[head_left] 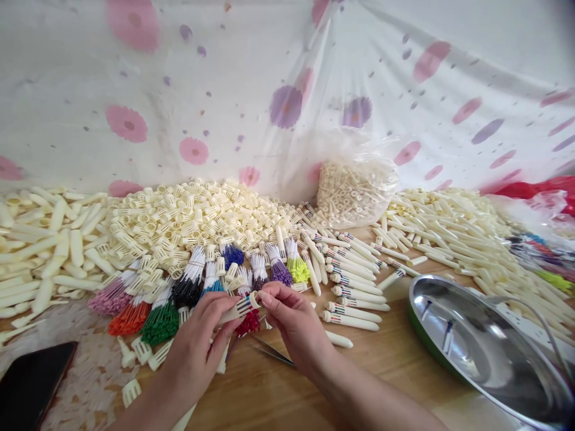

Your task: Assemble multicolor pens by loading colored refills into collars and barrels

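Observation:
A cream multicolour pen barrel with coloured sliders in its slots lies between my two hands. My left hand is closed around its body. At the slotted end, my right hand pinches with thumb and fingertips; any small part between them is hidden. Just beyond my hands are bundles of ink refills with coloured ends, among them black, green, orange, purple and yellow. Metal tweezers lie on the table below my right hand. Filled pen barrels lie in a row to the right.
A heap of slotted cream pieces rises at the back, with plain tubes at left and right. A clear bag of small parts stands behind. A steel pan sits at right, a phone at left.

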`<state>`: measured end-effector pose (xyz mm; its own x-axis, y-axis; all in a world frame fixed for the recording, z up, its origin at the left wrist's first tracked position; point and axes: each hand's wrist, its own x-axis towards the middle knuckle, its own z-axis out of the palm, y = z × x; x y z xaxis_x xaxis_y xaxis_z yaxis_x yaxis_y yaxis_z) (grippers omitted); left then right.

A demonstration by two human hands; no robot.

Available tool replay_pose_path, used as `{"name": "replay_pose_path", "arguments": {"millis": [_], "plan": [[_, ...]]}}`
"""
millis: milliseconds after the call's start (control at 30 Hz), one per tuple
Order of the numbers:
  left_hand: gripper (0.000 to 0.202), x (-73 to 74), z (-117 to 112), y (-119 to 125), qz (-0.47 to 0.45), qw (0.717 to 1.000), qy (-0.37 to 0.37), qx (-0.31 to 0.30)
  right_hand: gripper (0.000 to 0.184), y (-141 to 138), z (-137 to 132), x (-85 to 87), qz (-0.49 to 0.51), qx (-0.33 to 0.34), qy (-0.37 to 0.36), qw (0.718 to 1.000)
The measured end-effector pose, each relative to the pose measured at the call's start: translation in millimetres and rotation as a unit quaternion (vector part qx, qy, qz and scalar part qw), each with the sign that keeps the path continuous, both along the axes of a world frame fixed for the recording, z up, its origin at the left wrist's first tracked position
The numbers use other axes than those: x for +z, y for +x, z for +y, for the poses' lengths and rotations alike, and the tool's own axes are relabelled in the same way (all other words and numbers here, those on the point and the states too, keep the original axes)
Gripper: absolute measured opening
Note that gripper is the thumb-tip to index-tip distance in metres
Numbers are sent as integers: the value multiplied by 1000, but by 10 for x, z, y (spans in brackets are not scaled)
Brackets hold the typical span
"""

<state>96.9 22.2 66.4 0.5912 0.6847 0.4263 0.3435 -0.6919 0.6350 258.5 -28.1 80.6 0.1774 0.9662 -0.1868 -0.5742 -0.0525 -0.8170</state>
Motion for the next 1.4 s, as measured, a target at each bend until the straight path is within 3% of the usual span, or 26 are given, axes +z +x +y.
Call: {"name": "replay_pose_path", "arguments": {"millis": [100,200,433,533,700,767,800,867,933,967,1033,1133,1233,1300,1400], "plan": [[21,7,-2,-9,15,999,47,6,22,4,7,-10,-35,-15,9,999],[20,26,-15,-28,25,999,47,10,16,50,30,-29,-122,-37,43,991],[20,46,-20,-22,11,1000,-12,0,10,102,29,5,-344,-53,120,930],[21,45,-9,-31,-9,998,-54,-17,12,103,-18,80,-391,-37,146,908],[15,2,112,-117,-40,980,-188,-43,16,286,-74,233,-468,-32,167,867],[16,-16,189,-158,-57,973,-216,-51,20,384,-81,270,-562,42,146,813],[17,-20,225,-176,-73,971,-220,-52,20,417,-84,270,-622,109,127,765],[19,-15,282,-206,-113,967,-221,-51,19,427,-87,220,-730,249,86,631],[20,4,315,-225,-148,963,-218,-56,28,365,-86,104,-798,331,59,501],[20,17,323,-232,-161,961,-215,-62,31,316,-83,32,-817,345,50,459],[19,41,330,-241,-177,959,-210,-74,24,214,-74,-111,-834,352,49,422],[18,71,332,-256,-166,963,-202,-72,16,136,-63,-225,-833,361,84,412],[16,91,342,-273,-145,972,-175,-67,16,214,-62,-138,-827,357,117,418],[14,101,350,-284,-140,974,-161,-71,13,337,-68,19,-816,339,101,457],[16,107,353,-298,-115,976,-171,-74,11,538,-90,285,-778,278,93,556]]}}
